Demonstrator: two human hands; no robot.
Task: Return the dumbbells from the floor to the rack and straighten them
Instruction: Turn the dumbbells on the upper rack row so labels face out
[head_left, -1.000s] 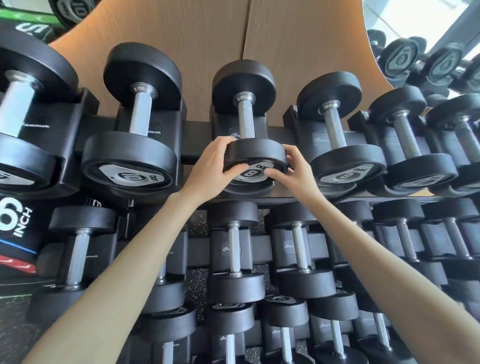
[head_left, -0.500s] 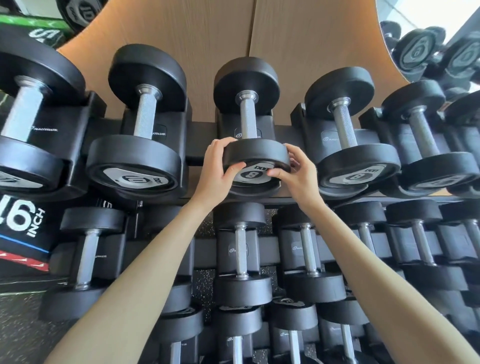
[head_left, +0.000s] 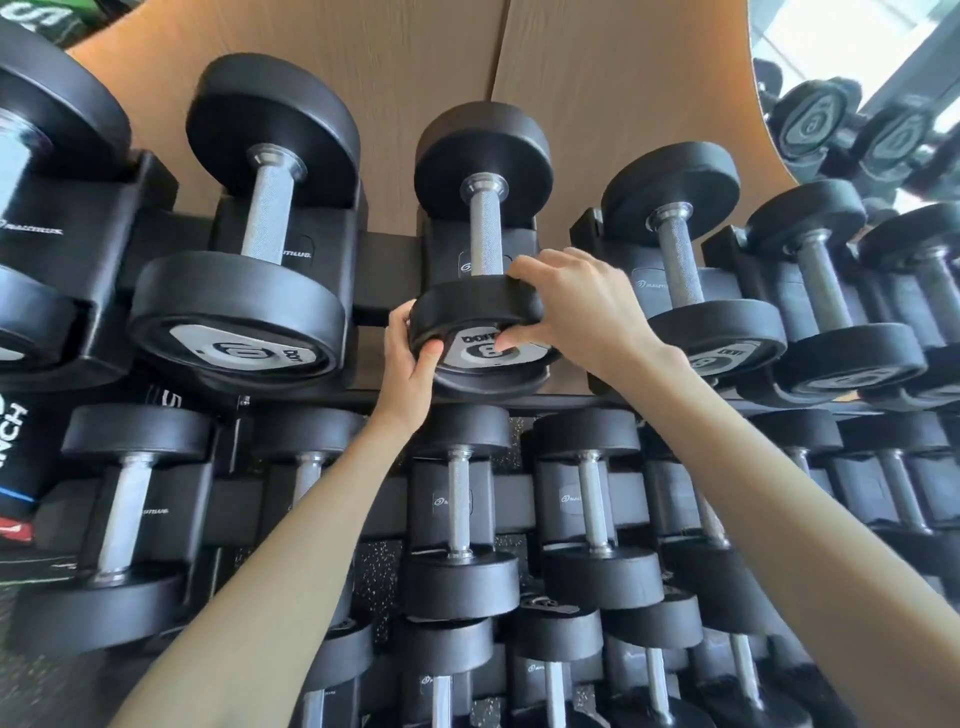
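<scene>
Head view: both hands on the near head of the 8-marked dumbbell (head_left: 480, 270), which lies in its saddle on the top tier of the rack (head_left: 387, 283), between a larger dumbbell marked 10 (head_left: 249, 260) and a similar one (head_left: 691, 291) on the right. The left hand (head_left: 410, 358) cups the lower left rim, thumb pressed on the face. The right hand (head_left: 576, 301) is draped over the top edge, fingers curled round the rim and thumb on the grey label. To straighten well, turn the head in small increments, with both palms opposing, until the numeral reads level, and keep the handle seated in the cradle. The dumbbell has round black matte heads, a knurled steel handle and a grey end plate, now rotated off level.
</scene>
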